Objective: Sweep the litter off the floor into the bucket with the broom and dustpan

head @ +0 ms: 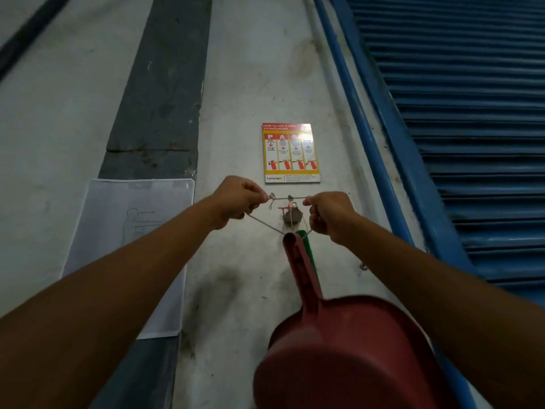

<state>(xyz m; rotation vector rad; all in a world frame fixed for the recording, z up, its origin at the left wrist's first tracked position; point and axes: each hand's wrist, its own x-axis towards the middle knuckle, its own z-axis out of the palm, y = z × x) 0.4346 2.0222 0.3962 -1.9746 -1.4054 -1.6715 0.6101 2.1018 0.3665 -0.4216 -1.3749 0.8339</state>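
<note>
Red dustpan (354,349) is hanging against the wall below my hands, with a green handle (306,243) tucked behind its own. Both hands are pinching its string (290,198) — left hand (239,199) and right hand (327,215) are stretching the loop taut just above a wall hook (290,215), under a fire-extinguisher poster (290,152).

left hand (237,199): bare | right hand (328,215): bare | forearms (132,276): bare, unsleeved

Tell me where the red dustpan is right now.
In the head view the red dustpan fills the lower right, its handle reaching up to the string held by the left hand and right hand, below the fire extinguisher poster.
</note>
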